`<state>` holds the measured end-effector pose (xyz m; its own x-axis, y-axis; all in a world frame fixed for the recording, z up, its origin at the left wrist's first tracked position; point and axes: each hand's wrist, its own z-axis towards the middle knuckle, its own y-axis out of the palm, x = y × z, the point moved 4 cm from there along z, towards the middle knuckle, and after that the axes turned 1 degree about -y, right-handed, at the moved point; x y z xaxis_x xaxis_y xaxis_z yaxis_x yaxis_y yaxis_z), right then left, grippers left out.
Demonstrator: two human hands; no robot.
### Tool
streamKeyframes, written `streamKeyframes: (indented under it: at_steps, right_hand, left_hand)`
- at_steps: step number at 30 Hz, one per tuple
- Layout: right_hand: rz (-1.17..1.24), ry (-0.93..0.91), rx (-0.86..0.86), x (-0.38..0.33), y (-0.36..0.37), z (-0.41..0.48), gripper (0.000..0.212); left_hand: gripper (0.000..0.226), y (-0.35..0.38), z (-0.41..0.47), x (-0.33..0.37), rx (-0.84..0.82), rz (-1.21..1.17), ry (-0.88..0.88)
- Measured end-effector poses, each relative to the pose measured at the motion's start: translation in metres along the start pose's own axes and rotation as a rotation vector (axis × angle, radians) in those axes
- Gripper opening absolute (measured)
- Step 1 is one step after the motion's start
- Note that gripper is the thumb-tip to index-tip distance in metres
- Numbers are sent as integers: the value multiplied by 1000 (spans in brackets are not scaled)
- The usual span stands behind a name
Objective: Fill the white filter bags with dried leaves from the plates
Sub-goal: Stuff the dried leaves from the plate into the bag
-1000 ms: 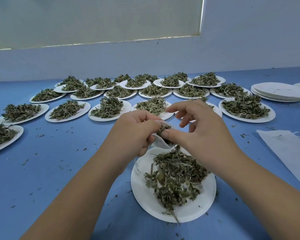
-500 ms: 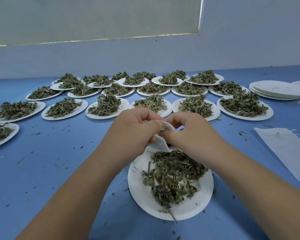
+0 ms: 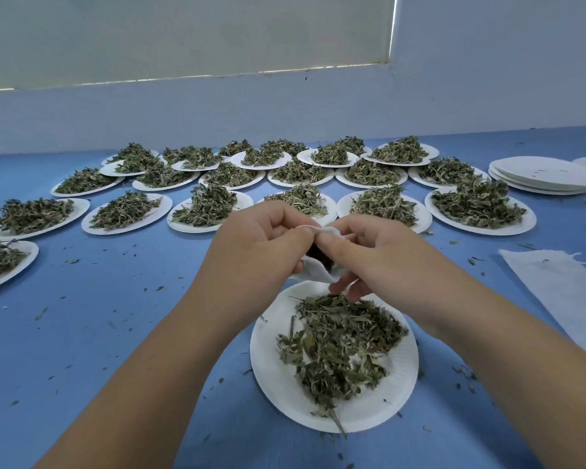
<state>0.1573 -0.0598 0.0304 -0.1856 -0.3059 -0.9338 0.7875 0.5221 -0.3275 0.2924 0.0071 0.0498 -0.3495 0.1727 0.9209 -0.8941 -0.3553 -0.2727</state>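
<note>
White filter bag (image 3: 313,270) sits between both hands, just above the 12 o'clock rim of the near plate (image 3: 274,384). Left hand (image 3: 261,247) is curled, thumb and forefinger pinching the bag's top edge. Right hand (image 3: 379,255) pinches the same edge, with its lower fingers loose over the dried leaves (image 3: 339,340).

Rows of heaped plates (image 3: 159,214) lie at 12 o'clock and an empty plate stack (image 3: 548,174) at 2. A flat spare bag (image 3: 562,289) lies at 3, and crumbs are scattered on the blue table (image 3: 99,333).

The hands cover most of the bag, and its contents show only as a dark patch. The frame edge cuts off the spare bag.
</note>
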Motion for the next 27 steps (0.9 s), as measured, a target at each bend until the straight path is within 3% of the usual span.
streamKeyframes:
  at_steps: [4,11,14,19,21,27]
  right_hand:
    - [96,28,25,5,6,5,16]
    - [-128,-42,180,4,3,9,27]
    - [-128,-57,193,3,2,8,20]
    - [-34,-29,60,2,3,7,5]
    - [-8,-37,-23,1,4,6,10]
    - [-386,-187,-24,6,-11,-4,17]
  left_hand:
    - [20,4,-3,4,7,118,91]
    - [19,11,-5,6,-51,146,116]
    - [19,15,-7,7,-94,145,127]
    - [19,12,-8,8,-59,235,180]
    - [14,8,-7,8,-26,282,200]
    - [19,-3,0,0,92,425,231]
